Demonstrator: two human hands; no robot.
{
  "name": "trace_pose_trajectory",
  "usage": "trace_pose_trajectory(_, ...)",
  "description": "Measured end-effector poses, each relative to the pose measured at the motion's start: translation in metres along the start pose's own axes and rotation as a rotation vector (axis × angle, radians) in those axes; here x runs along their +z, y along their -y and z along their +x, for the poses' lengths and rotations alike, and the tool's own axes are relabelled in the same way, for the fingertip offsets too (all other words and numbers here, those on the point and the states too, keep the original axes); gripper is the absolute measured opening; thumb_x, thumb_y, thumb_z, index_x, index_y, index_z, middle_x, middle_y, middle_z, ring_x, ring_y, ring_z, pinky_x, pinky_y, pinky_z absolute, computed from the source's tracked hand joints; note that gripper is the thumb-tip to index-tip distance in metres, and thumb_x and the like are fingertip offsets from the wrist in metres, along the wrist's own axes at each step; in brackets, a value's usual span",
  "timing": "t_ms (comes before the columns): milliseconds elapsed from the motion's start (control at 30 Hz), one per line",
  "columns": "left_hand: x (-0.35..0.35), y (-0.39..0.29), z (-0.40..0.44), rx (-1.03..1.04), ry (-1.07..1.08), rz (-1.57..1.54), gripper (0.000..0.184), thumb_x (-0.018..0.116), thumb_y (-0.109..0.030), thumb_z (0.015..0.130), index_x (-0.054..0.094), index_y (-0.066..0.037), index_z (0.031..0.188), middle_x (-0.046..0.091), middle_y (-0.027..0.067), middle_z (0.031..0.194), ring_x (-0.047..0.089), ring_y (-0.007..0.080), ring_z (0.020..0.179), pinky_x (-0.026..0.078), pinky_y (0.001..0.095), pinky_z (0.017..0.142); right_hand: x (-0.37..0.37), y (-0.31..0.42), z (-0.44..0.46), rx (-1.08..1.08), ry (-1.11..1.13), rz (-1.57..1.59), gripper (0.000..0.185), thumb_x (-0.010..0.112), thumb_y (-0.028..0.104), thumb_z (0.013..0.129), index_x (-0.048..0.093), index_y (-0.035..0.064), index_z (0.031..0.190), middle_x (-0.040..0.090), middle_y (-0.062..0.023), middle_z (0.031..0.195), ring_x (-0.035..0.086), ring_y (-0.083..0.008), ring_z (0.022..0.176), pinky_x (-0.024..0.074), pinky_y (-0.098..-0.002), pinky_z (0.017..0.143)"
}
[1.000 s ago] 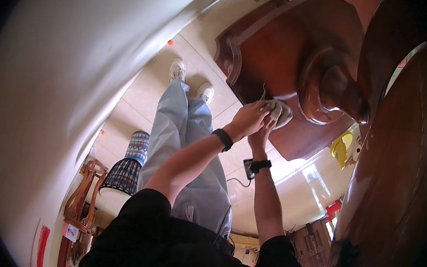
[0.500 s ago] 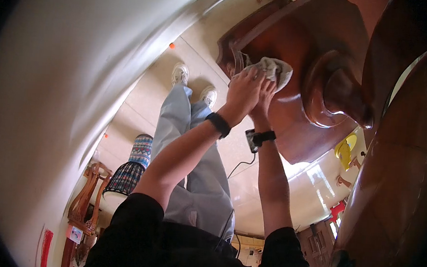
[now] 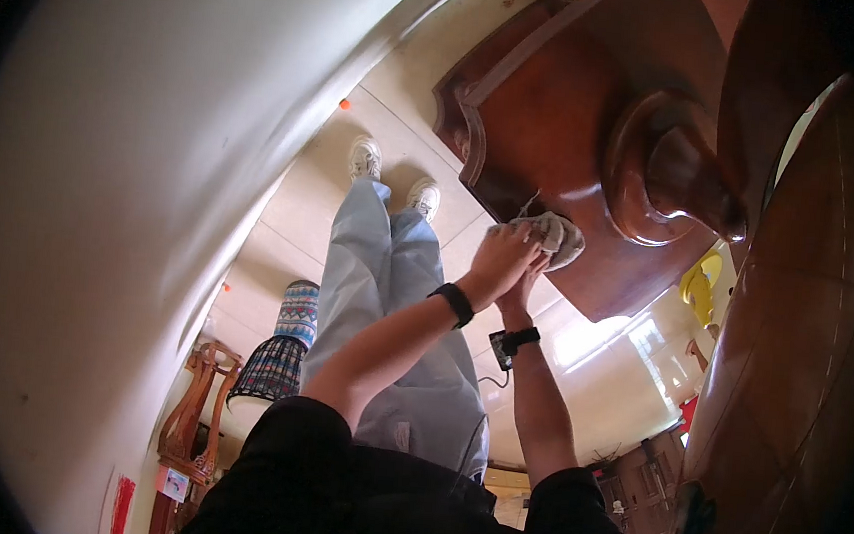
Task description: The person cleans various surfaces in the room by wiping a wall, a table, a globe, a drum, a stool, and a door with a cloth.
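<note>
Left hand [image 3: 501, 263] and right hand [image 3: 523, 287], set together, grasp the grey cloth [image 3: 562, 242]. Cloth is positioned at the near edge of the wooden panel [image 3: 548, 126]; exact right-finger placement is partly hidden.

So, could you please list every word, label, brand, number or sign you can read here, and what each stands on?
No text can be read in this view.
Pale patch on the trousers: too small to read.
Small card by the wooden furniture: too small and blurred.
Red strip at lower left: blurred; I cannot tell whether it bears writing.
Cloth: no lettering visible.
</note>
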State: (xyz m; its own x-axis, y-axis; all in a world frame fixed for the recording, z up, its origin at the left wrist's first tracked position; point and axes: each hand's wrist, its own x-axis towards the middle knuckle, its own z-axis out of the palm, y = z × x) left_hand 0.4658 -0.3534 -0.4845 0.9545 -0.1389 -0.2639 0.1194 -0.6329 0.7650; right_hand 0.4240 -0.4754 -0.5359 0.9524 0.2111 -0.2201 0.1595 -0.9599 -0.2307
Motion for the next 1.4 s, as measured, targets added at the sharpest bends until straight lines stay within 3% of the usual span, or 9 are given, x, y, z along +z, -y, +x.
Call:
trace_pose_trajectory(267,-0.076,0.054,-0.016,-0.114,-0.408,-0.004,0.033,0.059,-0.019,0.086,0.057,-0.006,0.116,0.058,0.0157,0.108,0.059,0.0359,0.095,0.050,0.0449,0.081,-0.006,0.103,0.056,-0.242,0.148,0.026,0.078,0.062,0.037,0.083,0.030,0.0082,0.149,0.023,-0.0242,0.151,0.016,-0.0512,0.139,0.0212,-0.0664,0.109)
trace_pose_trajectory(333,-0.088,0.063,-0.013,-0.256,-0.231,-0.049,0.053,0.057,-0.007,0.082,0.049,-0.005,0.134,0.053,0.0191,0.130,0.056,0.0392,0.110,0.050,0.0464,0.090,-0.019,0.118,0.069,-0.255,0.135,0.117,0.076,0.062,0.035,0.083,0.032,0.0115,0.149,0.019,-0.0224,0.154,0.013,-0.0477,0.142,0.0182,-0.0668,0.110)
trace_pose_trajectory(433,-0.083,0.058,-0.011,-0.290,-0.104,0.061,0.055,0.059,-0.011,0.082,0.046,-0.005,0.135,0.053,0.0216,0.126,0.057,0.0406,0.108,0.051,0.0464,0.088,-0.015,0.109,0.070,-0.266,0.096,0.194,0.077,0.064,0.035,0.084,0.030,0.0122,0.150,0.019,-0.0207,0.155,0.015,-0.0436,0.144,0.0167,-0.0626,0.113)
trace_pose_trajectory(533,-0.065,0.046,-0.011,-0.153,-0.367,0.086,0.047,0.060,-0.014,0.082,0.050,-0.005,0.128,0.053,0.0227,0.121,0.057,0.0408,0.105,0.051,0.0474,0.085,-0.007,0.080,0.064,-0.252,0.093,0.294,0.077,0.064,0.038,0.085,0.032,0.0106,0.149,0.023,-0.0198,0.155,0.017,-0.0407,0.144,0.0166,-0.0580,0.115)
trace_pose_trajectory(733,0.002,0.019,-0.001,0.035,-0.085,0.054,0.023,0.062,-0.021,0.088,0.060,-0.005,0.105,0.055,0.0187,0.109,0.059,0.0344,0.097,0.052,0.0431,0.081,0.005,0.008,0.006,-0.049,0.187,0.023,0.080,0.065,0.040,0.083,0.033,0.0046,0.147,0.028,-0.0213,0.150,0.022,-0.0460,0.138,0.0173,-0.0597,0.113)
trace_pose_trajectory(833,0.024,0.003,-0.008,0.064,-0.111,0.053,0.019,0.058,-0.023,0.091,0.060,-0.005,0.098,0.054,0.0158,0.100,0.060,0.0315,0.093,0.053,0.0415,0.073,0.050,-0.042,-0.022,0.173,0.108,0.408,0.082,0.060,0.044,0.092,0.018,0.0069,0.152,0.027,-0.0157,0.153,0.022,-0.0283,0.142,0.0127,-0.0429,0.120)
trace_pose_trajectory(933,0.025,0.004,-0.005,0.057,-0.113,0.086,0.020,0.060,-0.025,0.088,0.061,-0.007,0.096,0.056,0.0120,0.101,0.063,0.0286,0.090,0.055,0.0392,0.070,-0.003,-0.026,-0.013,-0.109,0.236,0.092,0.082,0.063,0.040,0.084,0.029,0.0035,0.148,0.028,-0.0220,0.149,0.022,-0.0467,0.137,0.0146,-0.0598,0.113)
trace_pose_trajectory(1200,-0.015,0.028,0.011,0.041,-0.167,0.210,0.018,0.062,-0.026,0.084,0.062,-0.010,0.090,0.056,0.0079,0.093,0.063,0.0243,0.078,0.054,0.0361,0.062,0.004,0.002,0.027,-0.132,0.268,0.004,0.092,0.067,0.042,0.082,0.017,0.0034,0.150,0.017,-0.0234,0.154,0.010,-0.0503,0.142,0.0108,-0.0650,0.112)
trace_pose_trajectory(1400,-0.045,0.028,0.071,0.005,-0.293,0.290,0.014,0.062,-0.023,0.083,0.062,-0.010,0.089,0.057,0.0075,0.092,0.063,0.0230,0.079,0.054,0.0340,0.061,-0.008,0.002,0.110,-0.260,0.156,-0.138,0.094,0.069,0.044,0.081,0.019,0.0042,0.149,0.020,-0.0228,0.152,0.014,-0.0493,0.141,0.0187,-0.0675,0.109)
